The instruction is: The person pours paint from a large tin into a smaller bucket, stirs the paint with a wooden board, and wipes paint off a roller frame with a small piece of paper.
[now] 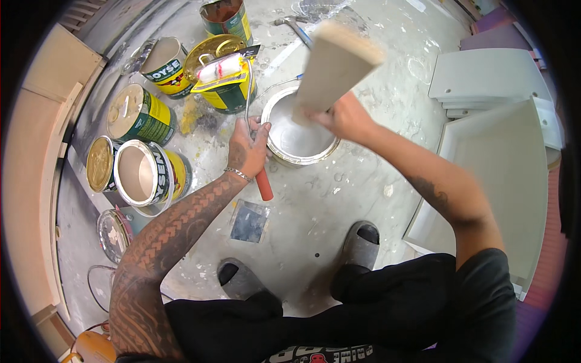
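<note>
My left hand [247, 150] is closed round a small paint roller, gripping it at the wire shaft just above the red handle. The white, red-striped roller sleeve [219, 69] is over a yellow-and-green paint can. In my right hand [346, 120] is a pale wooden board [339, 68], held by its near end and tilted, its far end blurred. Below the board stands an open can [301, 162] with whitish contents; the board hides part of its opening.
Several paint cans stand at the left, including an open one with a wire handle [134, 172] and a closed one [130, 112]. A hammer [298, 29] lies beyond the board. Pale panels [484, 78] and an open box or drawer [496, 175] occupy the right. A dark square [249, 221] lies on the floor.
</note>
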{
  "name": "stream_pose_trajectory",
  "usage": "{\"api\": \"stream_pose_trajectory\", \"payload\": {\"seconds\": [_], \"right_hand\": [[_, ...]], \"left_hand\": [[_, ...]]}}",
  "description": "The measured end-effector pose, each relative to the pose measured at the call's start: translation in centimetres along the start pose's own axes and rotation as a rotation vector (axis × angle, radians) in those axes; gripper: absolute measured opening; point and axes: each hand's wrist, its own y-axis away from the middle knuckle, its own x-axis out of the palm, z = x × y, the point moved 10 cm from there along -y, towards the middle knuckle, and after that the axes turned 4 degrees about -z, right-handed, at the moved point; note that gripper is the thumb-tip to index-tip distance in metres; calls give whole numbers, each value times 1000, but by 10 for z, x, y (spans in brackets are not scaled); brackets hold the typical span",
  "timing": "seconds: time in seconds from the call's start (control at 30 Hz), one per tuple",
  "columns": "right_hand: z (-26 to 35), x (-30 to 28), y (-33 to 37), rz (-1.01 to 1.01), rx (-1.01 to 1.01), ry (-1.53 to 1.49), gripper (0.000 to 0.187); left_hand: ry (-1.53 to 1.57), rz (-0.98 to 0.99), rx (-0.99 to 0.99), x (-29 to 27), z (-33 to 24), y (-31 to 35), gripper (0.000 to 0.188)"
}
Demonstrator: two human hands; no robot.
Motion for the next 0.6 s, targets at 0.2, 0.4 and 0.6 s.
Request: {"api": "stream_pose_trajectory", "payload": {"seconds": [0.2, 0.4, 0.6], "right_hand": [[-2, 8, -9, 116, 207, -119, 33], [17, 18, 0, 112, -65, 36, 29], [16, 2, -4, 49, -104, 66, 32]], "left_hand": [[62, -48, 14, -8, 0, 0, 28], [66, 19, -97, -6, 14, 0, 29], [116, -21, -10, -6, 5, 1, 30]]}}
